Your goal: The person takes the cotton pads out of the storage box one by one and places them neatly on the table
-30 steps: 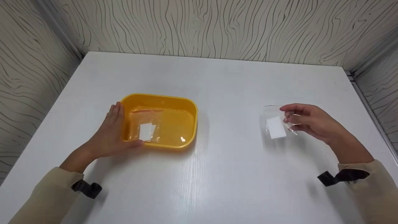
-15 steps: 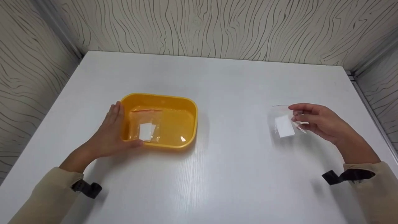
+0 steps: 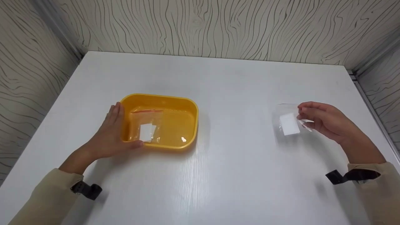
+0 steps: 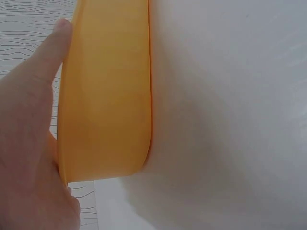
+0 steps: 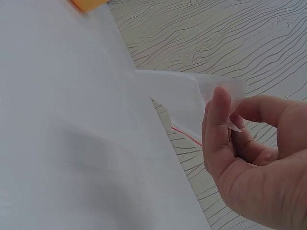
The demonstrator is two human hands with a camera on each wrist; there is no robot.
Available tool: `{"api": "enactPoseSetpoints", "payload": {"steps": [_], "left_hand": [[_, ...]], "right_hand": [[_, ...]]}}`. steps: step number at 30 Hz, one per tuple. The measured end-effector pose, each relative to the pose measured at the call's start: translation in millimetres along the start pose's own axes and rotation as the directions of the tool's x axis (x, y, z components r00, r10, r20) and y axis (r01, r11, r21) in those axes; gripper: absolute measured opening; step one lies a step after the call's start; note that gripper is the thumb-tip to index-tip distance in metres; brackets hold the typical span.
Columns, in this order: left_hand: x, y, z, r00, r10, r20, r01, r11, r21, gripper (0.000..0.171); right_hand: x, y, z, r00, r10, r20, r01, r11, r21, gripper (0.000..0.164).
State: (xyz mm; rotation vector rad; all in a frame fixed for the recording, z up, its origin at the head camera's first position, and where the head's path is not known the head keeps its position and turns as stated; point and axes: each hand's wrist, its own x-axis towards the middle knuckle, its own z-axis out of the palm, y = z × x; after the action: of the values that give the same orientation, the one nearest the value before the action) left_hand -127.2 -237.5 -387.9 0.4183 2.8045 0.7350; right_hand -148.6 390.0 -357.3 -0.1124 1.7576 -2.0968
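We look down at a white table (image 3: 228,175) and a person's two hands. At the right, a clear plastic bag (image 3: 283,109) hangs above the table, its white card (image 3: 289,125) running lengthwise from far to near, the near end tilting slightly right. In the right wrist view we see a red line (image 5: 186,135) along one edge. The right hand (image 3: 332,123) pinches the bag's right side between thumb and fingers, its forearm slanting in from the lower right. Well apart, on the left, a yellow tub (image 3: 179,123) lies with its long axis left to right; inside its left half another bag (image 3: 156,118) has its red strip toward the far wall. The left hand (image 3: 107,137) rests against the tub's left end, fingers straight, thumb spread along the near rim.
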Motion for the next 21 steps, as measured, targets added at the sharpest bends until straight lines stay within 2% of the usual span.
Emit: {"api": "enactPoseSetpoints", "payload": {"steps": [10,21], "left_hand": [[0.0,-0.1,1.0,1.000,-0.008,-0.004,0.008,1.000,-0.004,0.136],[-0.1,-0.3,0.9,1.000,0.004,-0.005,-0.004,1.000,-0.012,0.135]], "right_hand": [[0.4,0.4,-3.1,1.000,-0.017,0.022,0.016,1.000,0.026,0.032],[-0.1,1.9,-7.7,0.996,-0.094,0.013,0.093,0.994,0.062,0.035]]}}
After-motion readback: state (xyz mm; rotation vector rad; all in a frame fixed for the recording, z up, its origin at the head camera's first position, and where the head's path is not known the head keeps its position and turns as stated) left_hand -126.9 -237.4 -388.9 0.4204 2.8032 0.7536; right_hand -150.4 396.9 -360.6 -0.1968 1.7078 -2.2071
